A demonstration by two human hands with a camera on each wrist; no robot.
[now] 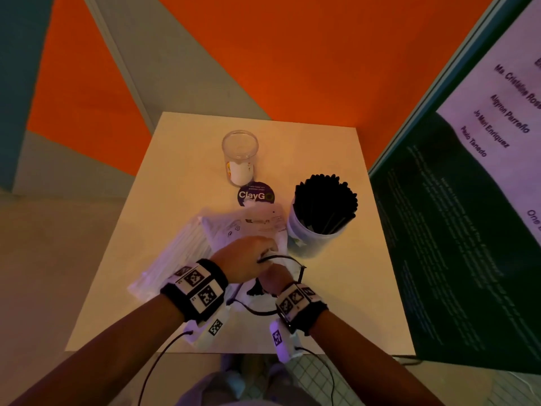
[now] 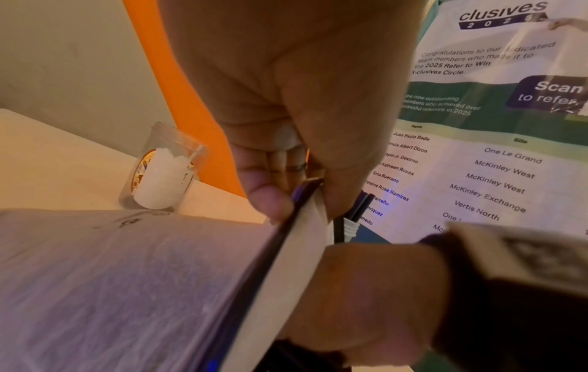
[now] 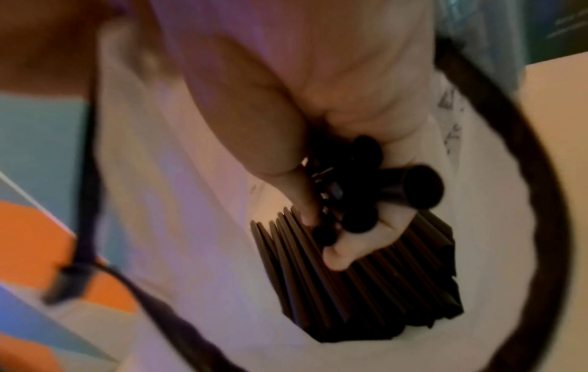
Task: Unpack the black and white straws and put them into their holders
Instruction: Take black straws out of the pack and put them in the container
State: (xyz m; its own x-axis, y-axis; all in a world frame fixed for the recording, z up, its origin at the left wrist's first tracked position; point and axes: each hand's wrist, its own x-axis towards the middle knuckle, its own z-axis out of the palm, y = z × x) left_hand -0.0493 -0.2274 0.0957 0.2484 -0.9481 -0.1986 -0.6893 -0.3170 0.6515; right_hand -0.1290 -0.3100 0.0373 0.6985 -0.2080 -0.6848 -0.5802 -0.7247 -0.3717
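Black straws (image 3: 366, 264) are sitting bunched inside the white bag (image 1: 257, 227), near table (image 1: 336, 288) centre; my right hand (image 3: 318, 156) is grasping them, my left hand (image 2: 286, 113) is pinching the bag's rim.

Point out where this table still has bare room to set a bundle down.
Bare table lies left of the clear jar, and along the right edge beside the cup of black straws. The centre is crowded: bags, both hands.
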